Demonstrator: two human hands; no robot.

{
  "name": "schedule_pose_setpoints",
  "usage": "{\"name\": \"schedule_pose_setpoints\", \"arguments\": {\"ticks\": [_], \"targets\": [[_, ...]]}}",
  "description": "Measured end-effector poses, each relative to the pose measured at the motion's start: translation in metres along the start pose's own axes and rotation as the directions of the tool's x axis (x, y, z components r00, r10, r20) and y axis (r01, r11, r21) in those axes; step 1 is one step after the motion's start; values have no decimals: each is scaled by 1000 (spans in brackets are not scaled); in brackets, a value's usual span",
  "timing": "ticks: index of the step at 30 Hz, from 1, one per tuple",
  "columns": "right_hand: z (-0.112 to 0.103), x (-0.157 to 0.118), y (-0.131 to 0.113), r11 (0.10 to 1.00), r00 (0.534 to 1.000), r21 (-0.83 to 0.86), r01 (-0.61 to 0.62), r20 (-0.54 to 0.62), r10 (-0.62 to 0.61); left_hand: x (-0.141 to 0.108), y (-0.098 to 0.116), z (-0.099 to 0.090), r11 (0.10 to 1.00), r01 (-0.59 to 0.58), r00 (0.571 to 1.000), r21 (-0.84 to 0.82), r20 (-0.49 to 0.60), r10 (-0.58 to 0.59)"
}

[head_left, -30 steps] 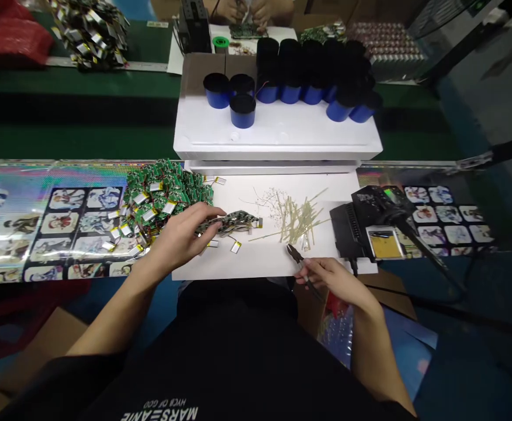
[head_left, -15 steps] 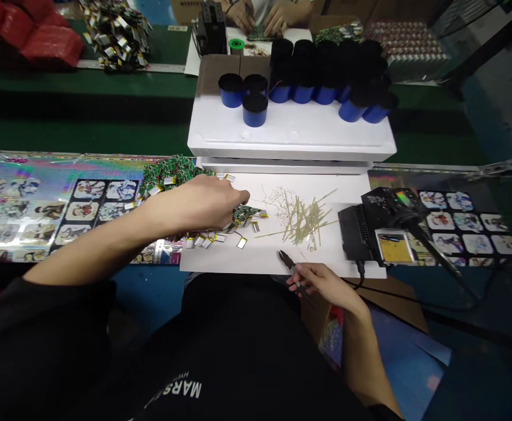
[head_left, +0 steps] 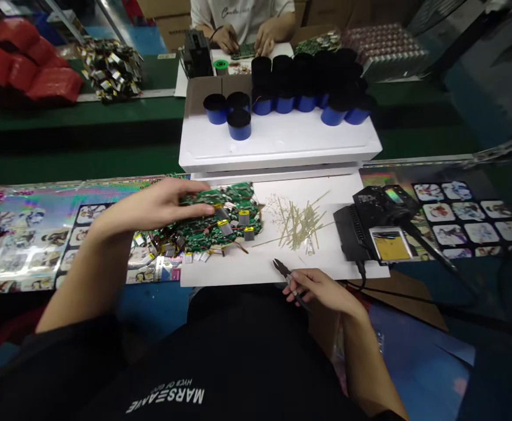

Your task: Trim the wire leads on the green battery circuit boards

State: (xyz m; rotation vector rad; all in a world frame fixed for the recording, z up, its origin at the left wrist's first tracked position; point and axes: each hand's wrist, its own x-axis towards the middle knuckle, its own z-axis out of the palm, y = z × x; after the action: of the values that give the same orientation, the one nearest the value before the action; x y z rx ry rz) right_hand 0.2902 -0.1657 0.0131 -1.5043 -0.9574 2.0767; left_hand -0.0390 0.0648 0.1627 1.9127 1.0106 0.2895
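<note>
The left hand lies open, fingers stretched out, with its fingertips on a loose heap of green circuit boards wired to small silver pouch batteries topped with yellow tape. The heap sits on a white sheet, directly under and just right of that hand. The right hand is closed around the handles of black-headed side cutters, the head pointing ahead and left; the cutters seem shut, though that is hard to tell from here. Ahead of the right hand lies a pile of pale, thin trimmed clippings. Further right of that hand stands a black soldering station with a yellow sponge tray. Beyond both hands, a white foam block carries blue cylinders with black caps. Left of the left hand spreads a holographic printed sheet. Far ahead, a co-worker's hands work over a green circuit board
</note>
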Motion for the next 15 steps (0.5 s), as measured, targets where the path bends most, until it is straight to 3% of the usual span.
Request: {"name": "schedule_pose_setpoints", "arguments": {"ticks": [2,4,5,7,10,12,15], "targets": [[0,4,0,1000,1000,24,9,-8,-9,-13,-12,13,970,-21,991,-242,-136,-13],[1,10,-2,999,1000,32,14,-10,-13,-20,-27,43,774,-99,945,-625,-303,-123],[2,13,-3,999,1000,30,16,-8,-15,-22,-33,62,642,-112,929,-758,-310,-204],[4,17,-7,1000,1000,18,22,4,-22,-21,-40,105,367,-50,938,-929,-170,-302],[7,21,-12,1000,999,-5,27,20,-27,-19,-38,157,-6,5,948,-1000,7,-319],[8,21,-14,999,999,-8,32,16,-32,-18,-33,177,-150,12,942,-989,61,-329],[9,18,-17,996,995,13,84,-60,-83,-17,-29,187,-264,74,936,-962,158,-316]]}}
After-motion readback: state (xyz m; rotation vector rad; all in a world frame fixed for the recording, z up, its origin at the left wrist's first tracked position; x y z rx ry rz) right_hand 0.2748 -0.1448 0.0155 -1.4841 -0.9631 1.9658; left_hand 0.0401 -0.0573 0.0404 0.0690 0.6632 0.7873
